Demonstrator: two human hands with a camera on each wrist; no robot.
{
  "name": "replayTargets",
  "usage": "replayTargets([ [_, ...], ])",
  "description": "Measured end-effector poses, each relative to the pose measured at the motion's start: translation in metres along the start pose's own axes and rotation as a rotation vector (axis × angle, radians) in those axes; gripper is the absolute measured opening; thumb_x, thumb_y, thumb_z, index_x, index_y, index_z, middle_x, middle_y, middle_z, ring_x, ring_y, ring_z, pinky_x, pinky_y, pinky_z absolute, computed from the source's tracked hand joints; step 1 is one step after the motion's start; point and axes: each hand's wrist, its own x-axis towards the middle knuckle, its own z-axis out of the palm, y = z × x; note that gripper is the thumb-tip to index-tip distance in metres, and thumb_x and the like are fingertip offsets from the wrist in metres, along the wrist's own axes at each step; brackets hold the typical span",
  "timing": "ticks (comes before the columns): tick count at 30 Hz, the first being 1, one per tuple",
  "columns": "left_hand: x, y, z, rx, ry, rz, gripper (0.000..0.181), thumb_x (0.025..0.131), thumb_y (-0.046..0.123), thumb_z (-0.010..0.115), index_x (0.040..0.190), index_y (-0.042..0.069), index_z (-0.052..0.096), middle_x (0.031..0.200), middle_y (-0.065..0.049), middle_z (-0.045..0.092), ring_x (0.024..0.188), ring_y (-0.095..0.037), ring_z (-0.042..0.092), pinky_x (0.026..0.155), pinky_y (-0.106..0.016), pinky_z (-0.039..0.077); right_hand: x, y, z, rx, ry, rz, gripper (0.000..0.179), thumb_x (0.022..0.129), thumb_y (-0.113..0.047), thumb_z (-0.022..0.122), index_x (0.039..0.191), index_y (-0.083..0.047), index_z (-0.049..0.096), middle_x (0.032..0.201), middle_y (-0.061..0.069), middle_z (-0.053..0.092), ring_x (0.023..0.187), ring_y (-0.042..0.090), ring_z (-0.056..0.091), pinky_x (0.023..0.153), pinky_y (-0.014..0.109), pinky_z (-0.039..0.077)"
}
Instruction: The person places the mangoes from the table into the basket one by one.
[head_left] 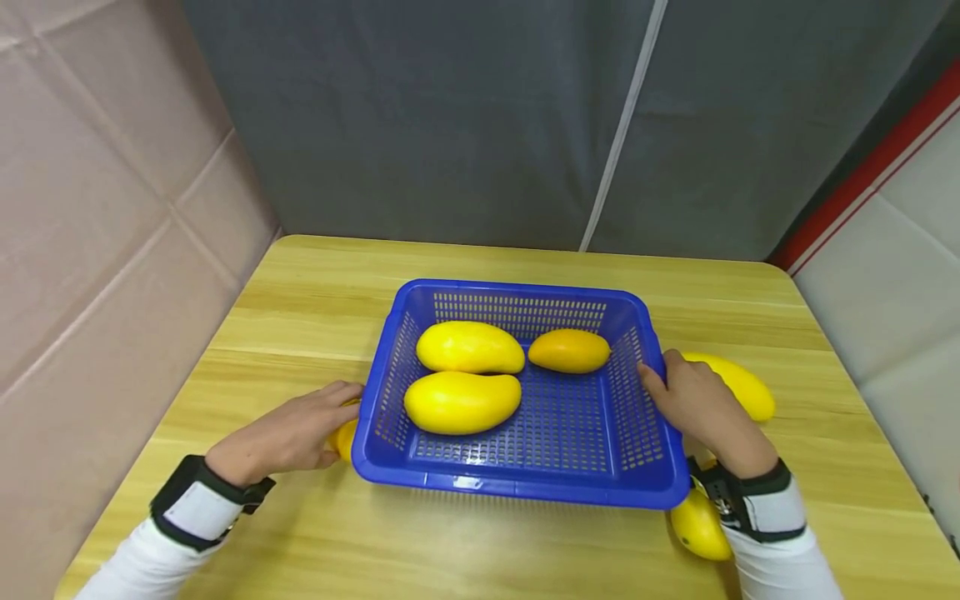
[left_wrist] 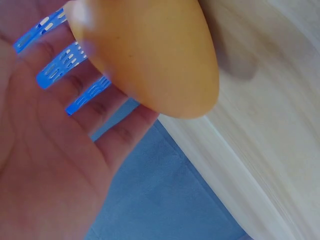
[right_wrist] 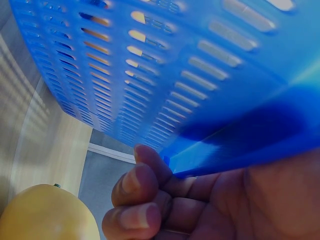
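A blue plastic basket (head_left: 517,492) with slotted walls stands on the wooden table, holding two yellow mangoes (head_left: 462,403) and a smaller orange-yellow mango (head_left: 569,351). My right hand (head_left: 697,408) grips its right rim, thumb on the inside and fingers (right_wrist: 132,218) curled outside under the edge. Just left of the basket, my left hand (head_left: 292,433) holds an orange mango (left_wrist: 160,55). The left fingers (left_wrist: 127,135) lie along this mango, between it and the basket wall; the left thumb is outside the left wrist view. From above, hand and rim partly hide that mango.
On the table's right, a yellow mango (head_left: 738,387) lies beyond my right hand, and another mango (head_left: 701,529) sits beside the right wrist. A grey curtain (head_left: 450,125) hangs behind the far edge of the table (head_left: 330,275). Pale walls flank both sides.
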Motion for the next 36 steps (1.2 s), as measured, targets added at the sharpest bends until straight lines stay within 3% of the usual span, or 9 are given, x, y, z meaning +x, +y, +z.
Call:
replayTargets([
  [9, -0.006, -0.003, 0.004, 0.023, 0.025, -0.008, 0.07, 0.06, 0.007, 0.087, 0.124, 0.013, 0.059, 0.116, 0.0, 0.058, 0.103, -0.021, 0.053, 0.087, -0.042, 0.049, -0.001, 0.0, 0.001, 0.002, -0.005, -0.002, 0.061, 0.102, -0.042, 0.036, 0.121, 0.016, 0.04, 0.077, 0.014, 0.056, 0.058, 0.018, 0.058, 0.051, 0.03, 0.048],
  [16, -0.018, -0.01, -0.003, -0.007, 0.001, -0.16, 0.063, 0.059, 0.011, 0.09, 0.116, 0.015, 0.062, 0.109, 0.003, 0.059, 0.096, -0.021, 0.055, 0.082, -0.044, 0.051, 0.0, 0.002, 0.001, -0.007, -0.002, -0.006, 0.06, 0.102, -0.041, 0.037, 0.12, 0.016, 0.04, 0.076, 0.014, 0.055, 0.058, 0.018, 0.058, 0.051, 0.029, 0.048],
  [23, -0.026, -0.016, -0.026, 0.007, 0.052, -0.296, 0.067, 0.058, 0.008, 0.087, 0.12, 0.007, 0.06, 0.114, -0.008, 0.06, 0.101, -0.031, 0.057, 0.083, -0.053, 0.048, 0.0, 0.0, 0.001, -0.015, -0.002, -0.007, 0.061, 0.102, -0.041, 0.037, 0.121, 0.017, 0.04, 0.077, 0.015, 0.056, 0.06, 0.019, 0.058, 0.052, 0.03, 0.048],
  [30, -0.025, -0.014, -0.058, 0.07, 0.083, -0.394, 0.067, 0.062, 0.017, 0.086, 0.121, 0.005, 0.056, 0.108, -0.011, 0.059, 0.088, -0.028, 0.056, 0.073, -0.051, 0.049, 0.0, 0.0, -0.001, -0.022, 0.002, -0.011, 0.059, 0.102, -0.039, 0.038, 0.12, 0.017, 0.04, 0.077, 0.015, 0.055, 0.06, 0.019, 0.058, 0.052, 0.029, 0.048],
  [36, -0.014, -0.008, -0.086, 0.126, 0.152, -0.386, 0.068, 0.063, 0.019, 0.086, 0.121, 0.003, 0.054, 0.108, -0.014, 0.058, 0.092, -0.031, 0.055, 0.076, -0.052, 0.047, 0.0, 0.0, -0.001, 0.0, -0.005, -0.001, 0.059, 0.102, -0.039, 0.037, 0.121, 0.016, 0.039, 0.078, 0.015, 0.056, 0.059, 0.018, 0.058, 0.051, 0.03, 0.048],
])
